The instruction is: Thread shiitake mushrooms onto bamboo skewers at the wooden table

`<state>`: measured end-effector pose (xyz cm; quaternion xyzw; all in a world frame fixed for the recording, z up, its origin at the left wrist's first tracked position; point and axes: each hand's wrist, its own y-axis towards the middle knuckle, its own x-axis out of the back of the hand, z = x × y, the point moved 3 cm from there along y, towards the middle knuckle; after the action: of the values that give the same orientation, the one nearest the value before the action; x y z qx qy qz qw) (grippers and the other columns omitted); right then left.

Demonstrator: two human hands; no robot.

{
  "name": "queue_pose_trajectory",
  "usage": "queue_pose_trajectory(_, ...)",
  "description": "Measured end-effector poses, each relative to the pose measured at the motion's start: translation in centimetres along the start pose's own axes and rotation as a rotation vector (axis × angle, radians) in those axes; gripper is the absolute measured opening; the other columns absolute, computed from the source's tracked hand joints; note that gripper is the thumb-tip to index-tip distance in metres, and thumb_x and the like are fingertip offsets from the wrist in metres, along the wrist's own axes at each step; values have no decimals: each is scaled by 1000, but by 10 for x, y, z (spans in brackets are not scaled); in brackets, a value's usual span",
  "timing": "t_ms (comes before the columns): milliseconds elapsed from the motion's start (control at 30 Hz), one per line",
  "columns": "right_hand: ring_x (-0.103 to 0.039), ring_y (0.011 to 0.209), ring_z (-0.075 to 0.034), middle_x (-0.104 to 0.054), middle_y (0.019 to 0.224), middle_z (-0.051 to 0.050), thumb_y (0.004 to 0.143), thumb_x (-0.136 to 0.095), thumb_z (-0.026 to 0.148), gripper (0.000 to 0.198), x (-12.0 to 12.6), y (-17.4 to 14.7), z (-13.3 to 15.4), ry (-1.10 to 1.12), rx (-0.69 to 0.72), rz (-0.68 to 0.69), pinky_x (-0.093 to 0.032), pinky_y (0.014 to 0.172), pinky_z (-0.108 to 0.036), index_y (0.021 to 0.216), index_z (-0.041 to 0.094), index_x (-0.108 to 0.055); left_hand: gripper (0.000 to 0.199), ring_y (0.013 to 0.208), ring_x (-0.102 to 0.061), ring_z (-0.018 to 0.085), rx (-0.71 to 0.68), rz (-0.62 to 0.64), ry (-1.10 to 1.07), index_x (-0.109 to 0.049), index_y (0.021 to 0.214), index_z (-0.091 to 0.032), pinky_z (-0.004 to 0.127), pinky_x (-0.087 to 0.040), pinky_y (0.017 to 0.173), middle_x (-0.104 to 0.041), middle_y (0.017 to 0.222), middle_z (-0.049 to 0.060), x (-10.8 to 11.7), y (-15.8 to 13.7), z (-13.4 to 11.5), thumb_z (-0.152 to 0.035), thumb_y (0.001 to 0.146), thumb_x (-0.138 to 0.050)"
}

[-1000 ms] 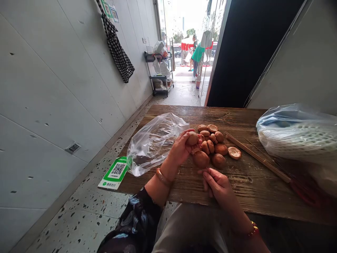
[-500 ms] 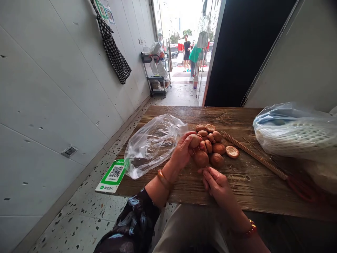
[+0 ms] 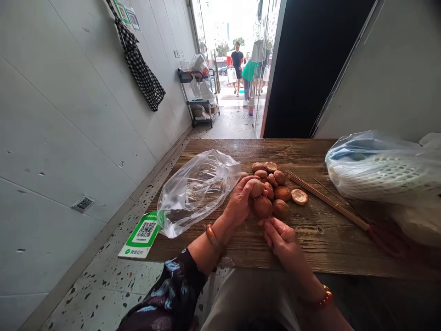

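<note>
Presently our left hand (image 3: 241, 206) grips a brown-capped mushroom (image 3: 256, 188); our right hand (image 3: 281, 236) pinches a thin skewer (image 3: 269, 220), inside the near desk edge (image 3: 241, 262).

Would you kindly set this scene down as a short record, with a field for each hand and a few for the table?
Left hand: closed around a smaller mushroom
Right hand: pinched just below a larger mushroom; what it pinches is too small to tell
Mushroom pile: beyond the larger mushroom
Upturned mushroom: right of the pile
Bundle of thin sticks: aslant, right of the pile
Transparent bag: left of the pile
Table: wooden
</note>
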<state>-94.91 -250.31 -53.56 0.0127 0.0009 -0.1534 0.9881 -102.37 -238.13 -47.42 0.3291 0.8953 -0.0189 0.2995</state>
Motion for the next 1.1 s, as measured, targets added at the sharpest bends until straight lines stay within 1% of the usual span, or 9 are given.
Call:
queue_pose_trajectory(200, -30, 45, -8, -39, 50, 8, 93, -51, 56, 42, 1, 0, -1, 22, -5, -19, -21, 43, -24, 93, 16, -63, 38, 79, -67, 16, 12, -16, 11, -60, 110, -19, 29, -52, 76, -68, 93, 4, -3, 0, 7, -43, 83, -71)
queue_pose_trajectory(333, -31, 44, -8, -42, 52, 7, 91, -53, 58, 44, 0, 1, 4, 22, 5, -30, -22, 42, -23, 92, 16, -64, 39, 80, -68, 17, 29, 5, -18, -62, 112, -17, 30, -52, 80, -70, 97, 6, -6, 0, 1, -43, 83, -71)
queue_pose_trajectory(433, -30, 41, -8, -41, 51, 8, 91, -52, 60, 45, -2, 0, 7, 44, -26, -12, -23, 40, -23, 94, 16, -64, 46, 84, -69, 19, 97, 56, -100, -61, 118, -18, 34, -53, 85, -72, 100, 9, -4, 0, -7, -50, 86, -66)
queue_pose_trajectory(533, -31, 40, -7, -43, 52, 8, 92, -50, 59, 45, -3, -3, 8, 17, -26, -5, -24, 39, -22, 97, 17, -64, 54, 87, -70, 21, 150, 29, -173, -59, 123, -20, 38, -54, 86, -72, 105, 10, 2, 0, -9, -58, 84, -65)
queue_pose_trajectory(667, -36, 40, -7, -48, 54, 7, 94, -49, 57, 43, -4, -4, 7, -41, 1, 28, -27, 40, -22, 97, 17, -64, 53, 90, -70, 22, 96, 51, -134, -60, 119, -19, 38, -54, 85, -70, 114, 11, 4, -1, -7, -46, 77, -78)
queue_pose_trajectory(767, -39, 40, -7, -48, 53, 7, 95, -49, 56, 42, -4, -4, 5, -56, 2, 53, -30, 41, -22, 97, 16, -63, 46, 80, -70, 20, 72, 90, -83, -63, 110, -16, 36, -55, 81, -72, 99, 9, 3, -2, -5, -37, 74, -81)
queue_pose_trajectory(867, -42, 40, -8, -51, 55, 6, 94, -50, 57, 43, -5, -4, 5, -83, 4, 69, -32, 42, -23, 98, 16, -64, 39, 72, -69, 17, 48, 60, -58, -63, 101, -14, 32, -55, 73, -71, 85, 5, 5, -2, -7, -35, 74, -81)
queue_pose_trajectory(1000, -46, 41, -10, -55, 57, 5, 95, -46, 58, 47, -7, -8, 11, -172, 51, 52, -38, 47, -25, 104, 16, -64, 35, 69, -68, 16, 9, -36, -45, -62, 97, -16, 29, -54, 68, -69, 81, 3, 10, -1, -12, -34, 74, -80)
queue_pose_trajectory(1100, -47, 43, -11, -53, 51, 5, 97, -41, 57, 48, -9, -11, 15, -260, 117, -10, -43, 55, -26, 100, 17, -66, 37, 66, -68, 16, 8, -46, -44, -62, 96, -16, 31, -55, 66, -69, 81, 3, 12, -1, -13, -38, 73, -80)
